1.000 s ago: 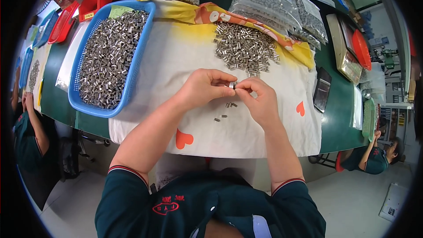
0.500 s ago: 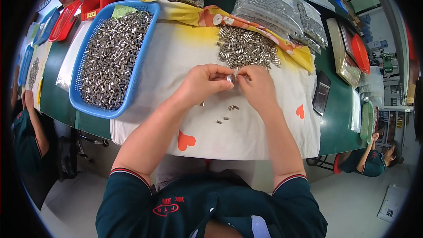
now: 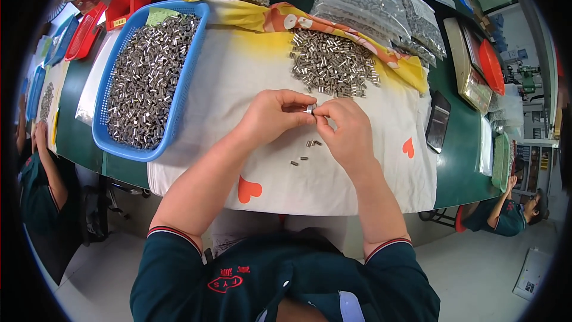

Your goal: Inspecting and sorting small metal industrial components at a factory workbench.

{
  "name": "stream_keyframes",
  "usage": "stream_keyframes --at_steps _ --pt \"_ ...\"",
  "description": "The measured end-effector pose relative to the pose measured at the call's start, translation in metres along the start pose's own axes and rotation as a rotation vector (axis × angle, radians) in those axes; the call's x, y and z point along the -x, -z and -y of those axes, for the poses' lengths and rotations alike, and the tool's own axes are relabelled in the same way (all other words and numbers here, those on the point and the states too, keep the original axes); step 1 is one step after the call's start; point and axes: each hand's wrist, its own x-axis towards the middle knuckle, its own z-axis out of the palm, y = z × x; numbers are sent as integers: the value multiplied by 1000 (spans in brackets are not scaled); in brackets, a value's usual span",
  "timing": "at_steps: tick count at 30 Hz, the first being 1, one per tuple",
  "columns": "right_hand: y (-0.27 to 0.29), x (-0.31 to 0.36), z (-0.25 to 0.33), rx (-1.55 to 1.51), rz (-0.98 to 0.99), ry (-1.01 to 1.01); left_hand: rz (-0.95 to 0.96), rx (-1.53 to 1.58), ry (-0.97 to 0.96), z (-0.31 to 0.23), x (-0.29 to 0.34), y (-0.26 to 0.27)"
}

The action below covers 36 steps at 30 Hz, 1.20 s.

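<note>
Over the white cloth (image 3: 226,71), my left hand (image 3: 271,113) pinches a small shiny round metal piece (image 3: 310,109) between thumb and fingers. My right hand (image 3: 345,124) is closed too, its thumb and fingertip pressed together right against that piece. Whatever sits inside the right pinch is hidden. Just beyond both hands spreads a heap of small metal sleeves (image 3: 333,62). Several loose sleeves (image 3: 313,143) lie on the cloth below my fingers.
At left stands a blue basket (image 3: 179,104) full of metal sleeves. Clear bags (image 3: 357,0) of metal parts sit behind a rolled yellow cloth edge (image 3: 238,21). A phone (image 3: 438,122) lies at right, near a red tray (image 3: 490,70). Other people (image 3: 506,214) sit at both sides.
My right hand has come slightly left and down, its fingertips now touching the metal piece in my left hand. Before, a small gap stood between them. The left hand holds its place.
</note>
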Motion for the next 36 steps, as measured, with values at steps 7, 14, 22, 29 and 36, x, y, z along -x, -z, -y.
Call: stream_keyframes --at_steps 7,14,22,29,36 --pt "8 6 -10 -404 118 -256 70 186 7 8 0 -1" --pt "-6 -24 -27 -84 121 -89 189 -51 -56 0 6 -3" --pt "-22 -26 -32 234 195 143 309 34 -50 -5 9 4" --pt "3 -4 -18 -472 14 -394 136 295 -3 -2 3 7" --pt "5 1 -5 -704 129 -381 167 226 13 0 0 6"
